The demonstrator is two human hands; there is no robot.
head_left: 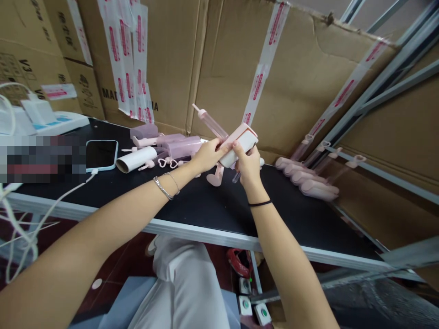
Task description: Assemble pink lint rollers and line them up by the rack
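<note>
Above the black tabletop point(219, 210), both my hands are closed around a pink-and-white plastic casing point(244, 142). My left hand point(207, 156) pinches its left side, and my right hand point(248, 165) grips its white face with the thumb on top. A clear pink tube point(213, 123) with a thin tip slants up and left behind my left fingers; whether it joins the casing is hidden. Below the hands is a pink piece with a rounded flat end point(215, 178). Loose translucent pink sleeves point(183, 147), heart-shaped loops point(168, 162) and a white hollow tube point(137, 159) lie left of my hands.
Several pink units with heart-topped clear stems point(305, 177) lie in a row at the right. A phone point(101, 154) with a white cable point(73, 191) and a power strip point(65, 122) are on the left. Taped cardboard point(226, 59) walls the back; a metal frame point(384, 91) stands right.
</note>
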